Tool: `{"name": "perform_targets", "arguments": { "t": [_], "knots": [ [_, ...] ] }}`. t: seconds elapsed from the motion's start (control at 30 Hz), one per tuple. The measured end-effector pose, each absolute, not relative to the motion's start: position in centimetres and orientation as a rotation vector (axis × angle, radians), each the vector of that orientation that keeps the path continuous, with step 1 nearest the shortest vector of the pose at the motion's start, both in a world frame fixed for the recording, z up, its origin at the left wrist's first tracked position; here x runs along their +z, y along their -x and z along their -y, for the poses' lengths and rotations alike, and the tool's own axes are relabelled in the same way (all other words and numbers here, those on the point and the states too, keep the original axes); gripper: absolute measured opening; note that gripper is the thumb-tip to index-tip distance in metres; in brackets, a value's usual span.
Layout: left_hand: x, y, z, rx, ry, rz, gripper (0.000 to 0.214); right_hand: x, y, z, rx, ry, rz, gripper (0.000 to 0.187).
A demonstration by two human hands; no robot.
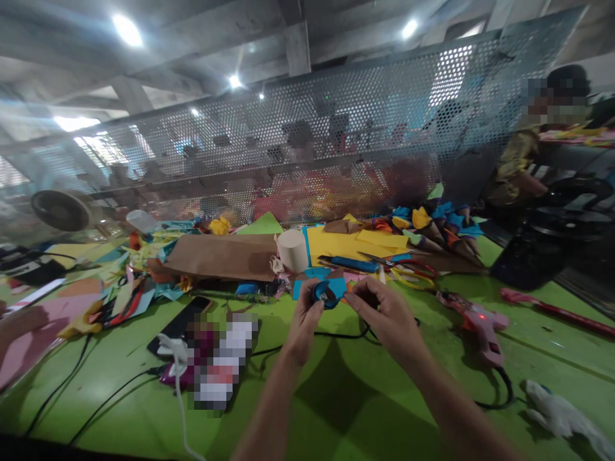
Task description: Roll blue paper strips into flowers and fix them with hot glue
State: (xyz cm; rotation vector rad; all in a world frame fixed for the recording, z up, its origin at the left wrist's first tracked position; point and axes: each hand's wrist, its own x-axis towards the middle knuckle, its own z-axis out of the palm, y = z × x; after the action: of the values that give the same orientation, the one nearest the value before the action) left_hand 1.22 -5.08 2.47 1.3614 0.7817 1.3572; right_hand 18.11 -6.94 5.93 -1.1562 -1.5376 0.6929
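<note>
My left hand [302,320] is closed around a small rolled piece of blue paper [319,292], dark inside, held above the green table. Thumb and fingers of my right hand [388,315] are pinched together at the piece's right edge; the exact contact is too small to make out. Flat blue paper [337,287] lies just behind my hands. Beyond it stands a cream-coloured roll [293,250]. Scissors [414,274] with red and yellow handles and a blue cutter [348,263] lie behind my right hand.
A pink glue gun [482,320] with its red light on lies at right, its cord on the green table [365,410]. Phones [185,323] and a purple power strip with cables sit at left. Brown paper [230,255], paper flowers [421,218] and a perforated metal screen [269,141] stand behind.
</note>
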Motion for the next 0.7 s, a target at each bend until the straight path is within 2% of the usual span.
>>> {"name": "perform_targets", "arguments": {
  "t": [0.1,0.23,0.4,0.7],
  "knots": [
    [2.58,-1.34,5.08,1.313,-1.366,-0.777,0.033,6.32,-18.09,6.95,0.600,1.116,1.580,0.012],
    [2.55,-1.35,5.07,1.195,-1.501,-0.795,0.038,6.65,-18.00,6.90,0.586,1.025,1.629,0.025],
    [2.52,-1.25,5.19,1.134,-1.631,-0.794,0.036,6.12,-18.16,6.70,0.593,1.047,1.647,0.009],
    [2.87,-1.39,5.61,1.090,-1.589,-0.786,0.044,6.03,-17.79,6.85,0.552,1.072,1.568,0.009]
  ]
}}
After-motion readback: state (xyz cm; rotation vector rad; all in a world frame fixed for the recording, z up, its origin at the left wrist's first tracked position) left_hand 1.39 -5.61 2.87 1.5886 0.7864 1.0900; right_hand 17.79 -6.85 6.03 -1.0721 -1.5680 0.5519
